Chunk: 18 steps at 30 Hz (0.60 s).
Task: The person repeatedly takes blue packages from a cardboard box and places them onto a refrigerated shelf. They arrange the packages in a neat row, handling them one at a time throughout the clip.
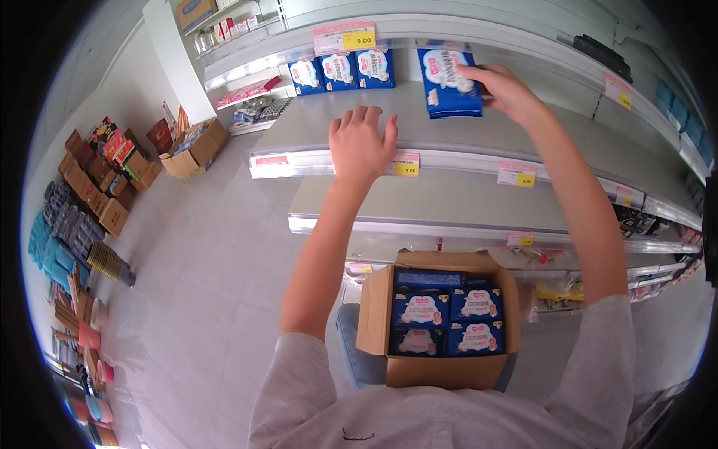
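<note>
My right hand (502,90) grips a blue soft pack (449,81) by its right side, holding it upright over the upper shelf board (348,123). My left hand (362,140) is at that board's front edge, back of the hand towards me, holding nothing, with the thumb apart from the fingers. Farther back, three matching blue packs (339,72) stand in a row on the same board. Below my arms, an open cardboard box (446,373) holds several more blue packs (420,310). Its flaps are folded outward.
Price tags (517,174) line the shelf edges. A higher shelf (477,31) overhangs the packs, and a lower board (426,202) lies beneath. Blue-grey fabric or padding (353,348) shows under the box. Leftward, cartons (196,149), stacked goods (61,224) and pots (90,337) stand along the wall.
</note>
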{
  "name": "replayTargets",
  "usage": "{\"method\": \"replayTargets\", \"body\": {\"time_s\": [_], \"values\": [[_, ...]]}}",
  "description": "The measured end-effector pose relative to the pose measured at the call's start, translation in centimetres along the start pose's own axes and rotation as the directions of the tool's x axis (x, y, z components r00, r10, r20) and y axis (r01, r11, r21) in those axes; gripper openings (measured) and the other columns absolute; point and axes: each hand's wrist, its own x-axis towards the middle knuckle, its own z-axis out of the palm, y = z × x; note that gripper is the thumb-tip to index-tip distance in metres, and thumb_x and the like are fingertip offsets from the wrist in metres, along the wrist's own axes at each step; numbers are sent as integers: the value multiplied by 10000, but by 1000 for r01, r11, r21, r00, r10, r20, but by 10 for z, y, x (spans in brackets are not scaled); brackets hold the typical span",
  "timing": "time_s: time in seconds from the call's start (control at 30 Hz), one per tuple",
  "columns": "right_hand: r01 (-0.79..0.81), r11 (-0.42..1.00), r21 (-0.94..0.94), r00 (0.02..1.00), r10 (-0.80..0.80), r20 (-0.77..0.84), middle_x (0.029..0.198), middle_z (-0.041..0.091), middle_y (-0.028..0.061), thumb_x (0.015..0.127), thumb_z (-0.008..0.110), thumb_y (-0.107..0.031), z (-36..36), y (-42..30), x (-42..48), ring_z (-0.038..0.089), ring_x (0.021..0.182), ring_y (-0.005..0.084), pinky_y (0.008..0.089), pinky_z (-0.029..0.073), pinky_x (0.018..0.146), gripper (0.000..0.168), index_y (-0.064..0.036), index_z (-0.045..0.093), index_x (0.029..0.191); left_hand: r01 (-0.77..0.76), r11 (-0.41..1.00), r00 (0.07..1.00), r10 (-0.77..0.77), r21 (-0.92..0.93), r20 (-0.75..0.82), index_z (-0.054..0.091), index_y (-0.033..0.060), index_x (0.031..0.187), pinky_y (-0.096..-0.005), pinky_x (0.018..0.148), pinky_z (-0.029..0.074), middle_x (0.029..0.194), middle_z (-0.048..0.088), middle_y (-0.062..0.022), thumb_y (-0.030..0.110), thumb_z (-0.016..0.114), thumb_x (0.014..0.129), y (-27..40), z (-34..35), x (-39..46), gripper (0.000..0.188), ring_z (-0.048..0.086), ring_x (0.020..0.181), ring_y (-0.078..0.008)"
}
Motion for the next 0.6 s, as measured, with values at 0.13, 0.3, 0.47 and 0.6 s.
{"method": "replayTargets", "body": {"time_s": [0.13, 0.3, 0.47, 0.6], "values": [[55, 997, -52, 992, -61, -113, 1210, 692, 166, 836, 805, -233, 15, 40, 83, 664, 1119, 254, 366, 494, 983, 540, 34, 611, 1264, 23, 1000, 999, -22, -21, 47, 697, 64, 804, -439, 816, 481, 743, 699, -98, 261, 563, 973, 8, 0, -3, 292, 660, 718, -305], [-33, 983, -179, 996, 18, -86, 1377, 606, 115, 874, 788, -361, 18, 65, 145, 551, 1282, 285, 483, 438, 1048, 697, -73, 493, 1436, -1, 999, 1000, 1, -33, 19, 673, 70, 733, -438, 830, 488, 701, 683, -107, 230, 541, 971, 10, 0, -2, 316, 652, 677, -300], [-57, 945, -323, 998, 46, -42, 1497, 518, 106, 907, 740, -413, 32, 59, 176, 524, 1332, 322, 594, 418, 1062, 726, -124, 432, 1498, -7, 1000, 1000, 7, -11, -7, 671, 73, 708, -455, 890, 483, 671, 671, -93, 207, 538, 961, 7, 0, -5, 316, 656, 679, -283], [-33, 853, -522, 986, -59, -158, 1369, 622, 131, 911, 699, -472, 36, 71, 190, 609, 1228, 319, 493, 507, 978, 622, -137, 541, 1411, 0, 1000, 1000, -1, -30, -12, 667, 75, 695, -467, 930, 469, 653, 660, -82, 196, 542, 953, 10, 2, -5, 311, 649, 668, -270]]}}
